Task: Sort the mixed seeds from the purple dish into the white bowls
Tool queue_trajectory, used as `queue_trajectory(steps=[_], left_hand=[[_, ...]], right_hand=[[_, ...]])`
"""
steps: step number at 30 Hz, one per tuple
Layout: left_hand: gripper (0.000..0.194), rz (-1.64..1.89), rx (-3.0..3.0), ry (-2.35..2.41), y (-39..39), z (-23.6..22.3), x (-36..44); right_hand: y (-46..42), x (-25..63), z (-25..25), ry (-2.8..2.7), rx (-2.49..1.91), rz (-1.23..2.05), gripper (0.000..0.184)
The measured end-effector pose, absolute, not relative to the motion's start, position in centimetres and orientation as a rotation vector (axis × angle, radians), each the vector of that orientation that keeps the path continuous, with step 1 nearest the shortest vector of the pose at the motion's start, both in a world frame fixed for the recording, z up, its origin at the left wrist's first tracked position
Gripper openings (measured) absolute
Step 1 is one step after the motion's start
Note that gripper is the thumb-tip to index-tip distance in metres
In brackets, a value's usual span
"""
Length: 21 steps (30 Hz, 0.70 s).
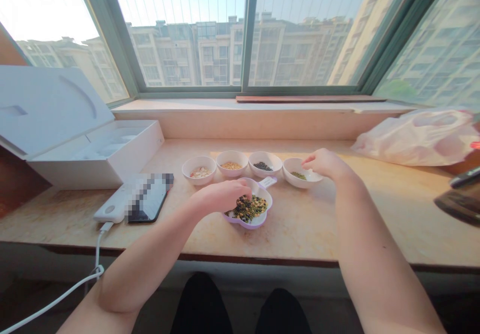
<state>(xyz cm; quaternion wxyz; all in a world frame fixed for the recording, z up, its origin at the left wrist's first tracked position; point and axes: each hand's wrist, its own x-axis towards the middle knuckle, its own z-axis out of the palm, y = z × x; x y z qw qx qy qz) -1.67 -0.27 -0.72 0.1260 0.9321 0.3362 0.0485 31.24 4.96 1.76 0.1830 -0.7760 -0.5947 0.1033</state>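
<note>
My left hand [228, 196] reaches over a white, purple-edged dish [249, 225] with a short handle. Its fingers are bent together and pinched down at the mixed green, yellow and black beans [253, 208] there; anything between the fingertips is hidden. At the rightmost white bowl [303, 183], my right hand [328, 165] has its fingers drawn together over the inside, above a little heap of small green beans [298, 175]. Whether a bean sits in that pinch is too small to see.
Three more white bowls stand in the row: one with pale flat pieces [200, 172], one with yellow grains [231, 166], one with black beans [263, 166]. Left are a phone [153, 206], a cabled white power bank [112, 206] and an open box [133, 151]. A plastic bag [416, 136] lies right.
</note>
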Motion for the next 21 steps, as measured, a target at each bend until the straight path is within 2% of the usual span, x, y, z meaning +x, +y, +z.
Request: queue_trajectory(steps=[11,17,21], left_hand=[[0.061,0.127,2.595,0.808,0.1,0.1,-1.5],[0.037,0.457,2.181,0.845,0.9,-0.1,-1.5],[0.037,0.797,1.642,0.85,2.0,-0.6,-1.4]], right_hand=[[5.1,31.0,1.1,-1.691,-2.269,0.21,0.022],[4.7,28.8,1.5,-1.703,-2.034,0.042,0.022],[4.5,25.9,1.2,-1.768,-1.657,0.111,0.022]])
